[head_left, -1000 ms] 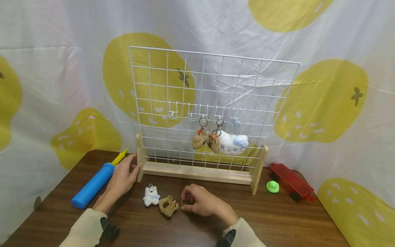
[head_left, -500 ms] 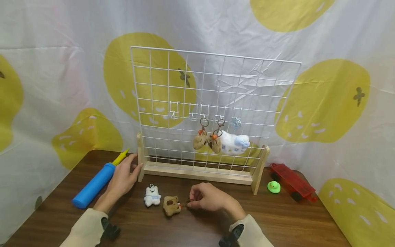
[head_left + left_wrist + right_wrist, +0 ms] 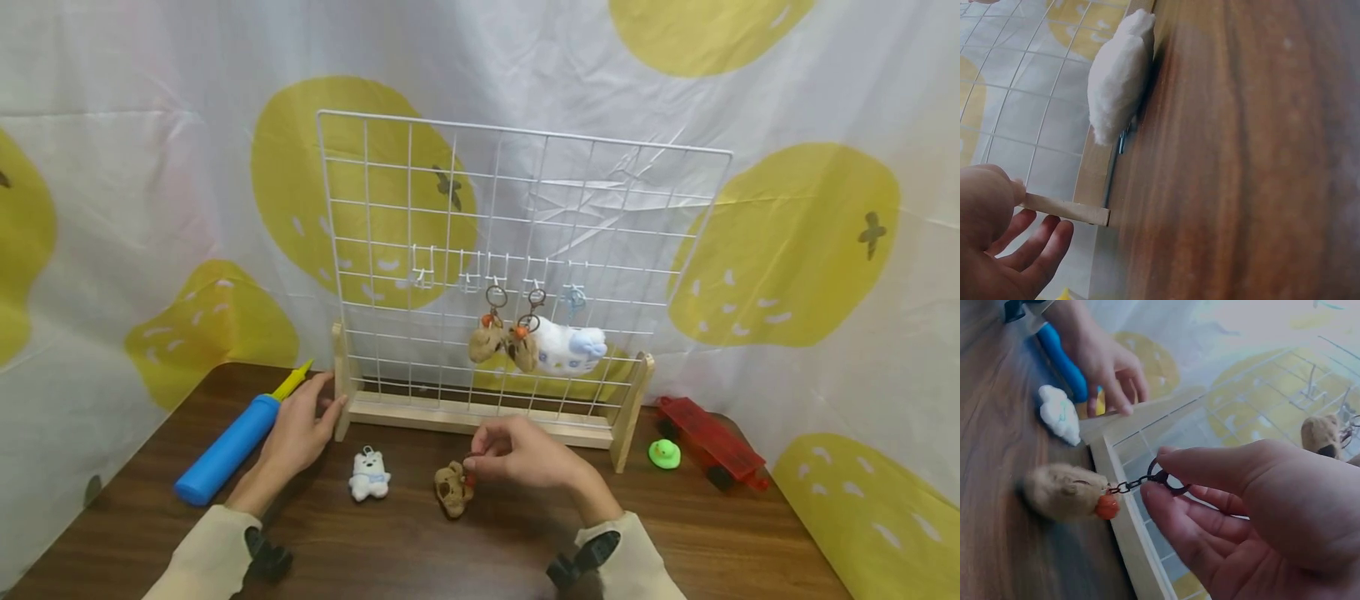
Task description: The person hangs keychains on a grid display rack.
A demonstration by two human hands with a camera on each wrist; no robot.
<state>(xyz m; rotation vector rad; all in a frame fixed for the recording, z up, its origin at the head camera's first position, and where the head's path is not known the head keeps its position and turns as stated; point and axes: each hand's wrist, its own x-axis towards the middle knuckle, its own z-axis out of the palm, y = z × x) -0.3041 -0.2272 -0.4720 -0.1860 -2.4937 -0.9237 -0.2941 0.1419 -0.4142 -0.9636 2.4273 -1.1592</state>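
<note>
My right hand (image 3: 525, 454) pinches the dark ring (image 3: 1175, 485) of a brown plush bear keychain (image 3: 452, 490) between thumb and forefinger. Below the ring a short chain and an orange bead (image 3: 1108, 507) lead to the bear, which hangs low over the table. My left hand (image 3: 300, 429) grips the left wooden upright (image 3: 1066, 208) of a white wire grid rack (image 3: 480, 425), thumb on one side and fingers on the other. Between the hands, a white plush bear keychain (image 3: 369, 477) lies on the table.
Two brown plush keychains (image 3: 487, 343) and a white plush cat head (image 3: 566, 346) hang from hooks on the grid; hooks (image 3: 423, 277) at the left hold nothing. A blue pump (image 3: 228, 450) lies left. At right are a green duck (image 3: 664, 454) and a red toy cart (image 3: 712, 442).
My right hand has drawn the brown bear keychain by its ring to the right, then upward and toward the rack, leaving the white bear behind. The left hand stays at the upright.
</note>
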